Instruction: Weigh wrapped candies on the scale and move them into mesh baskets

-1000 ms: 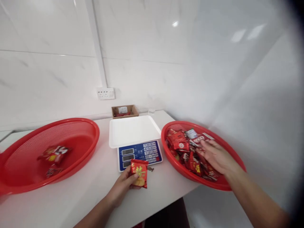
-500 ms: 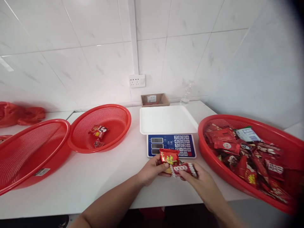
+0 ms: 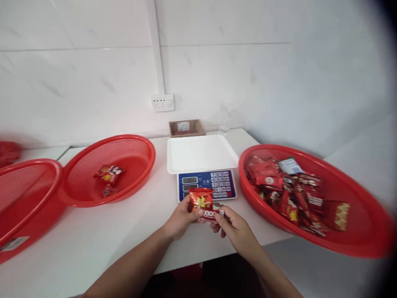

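Note:
My left hand grips a shiny red snack packet with gold lettering, its thumb lying over the front. Lower down, a narrow dark-red wrapped bar with pale round letters overlaps that packet. My right hand has its fingers closed on the bar's right end, while the left thumb touches the other end. Both hands are just in front of a blue digital scale, whose white pan has nothing on it. Some brownish wrapper shows behind the bar, too small to identify.
At right, a red basket holds many wrapped snacks. A second red basket on the left contains a few packets, beside another red basket. A cardboard box and clear bottle stand by the wall; red bags lie far left.
The bar has moved left, from beside the red packet to over its lower part, and the left thumb now rests on it. The view has shifted right.

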Motion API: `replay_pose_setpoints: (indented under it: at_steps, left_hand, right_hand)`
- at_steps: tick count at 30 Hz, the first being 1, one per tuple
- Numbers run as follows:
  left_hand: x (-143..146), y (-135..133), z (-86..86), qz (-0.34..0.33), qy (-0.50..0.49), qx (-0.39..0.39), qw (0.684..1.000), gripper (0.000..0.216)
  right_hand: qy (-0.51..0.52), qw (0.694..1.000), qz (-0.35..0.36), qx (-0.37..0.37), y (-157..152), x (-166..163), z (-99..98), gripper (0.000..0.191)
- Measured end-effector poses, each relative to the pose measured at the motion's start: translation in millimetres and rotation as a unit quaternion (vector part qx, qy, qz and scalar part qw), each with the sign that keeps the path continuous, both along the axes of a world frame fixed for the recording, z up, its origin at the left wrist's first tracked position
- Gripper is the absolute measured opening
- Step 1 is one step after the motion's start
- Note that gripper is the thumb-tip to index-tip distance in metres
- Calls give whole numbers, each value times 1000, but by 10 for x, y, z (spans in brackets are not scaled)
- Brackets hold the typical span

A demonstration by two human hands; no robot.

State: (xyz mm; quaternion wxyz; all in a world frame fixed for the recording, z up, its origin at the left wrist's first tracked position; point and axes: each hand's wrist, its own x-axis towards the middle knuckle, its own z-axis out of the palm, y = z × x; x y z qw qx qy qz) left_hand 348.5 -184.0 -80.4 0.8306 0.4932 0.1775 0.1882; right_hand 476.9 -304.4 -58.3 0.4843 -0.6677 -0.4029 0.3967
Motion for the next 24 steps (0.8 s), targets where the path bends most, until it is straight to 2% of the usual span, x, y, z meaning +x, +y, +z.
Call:
replay_pose_setpoints:
  at_steps: [3, 5, 7, 10, 11, 12, 16, 19, 21, 24]
  left_hand:
    - [-5, -19, 31, -17, -8, -10, 1000, 48]
    - [-8, -16, 33, -18, -1, -26, 1000, 48]
    - [-11, -2, 23, -11, 11, -39, 999, 47]
    - [-15, 17, 11, -4, 24, -47, 999, 44]
    - [-16, 19, 11, -5, 27, -48, 998, 43]
    - [-17, 18, 12, -7, 30, -49, 998, 43]
    - [-14, 3, 21, -10, 38, -54, 998, 46]
    - [-11, 3, 16, -5, 44, -49, 998, 47]
    - [-8, 10, 12, 0, 49, -46, 998, 47]
    - [-5, 20, 14, 7, 53, -42, 998, 48]
  right_hand:
    - [-57, 997, 51, -8, -130, 61, 211, 32]
    - [-106, 993, 57, -12, -243, 170, 394, 30]
    - [-153, 988, 11, -14, -378, 370, 599, 29]
    - [-232, 966, -101, -48, -599, 828, 864, 27]
    - [-254, 959, -105, -72, -665, 996, 916, 25]
    - [-263, 955, -79, -111, -721, 1157, 942, 23]
    - [-242, 942, 83, -218, -807, 1575, 815, 15]
    - [-253, 923, 129, -261, -753, 1685, 625, 22]
    - [-309, 907, 86, -271, -702, 1762, 535, 36]
    - [-410, 876, -49, -250, -662, 1947, 493, 54]
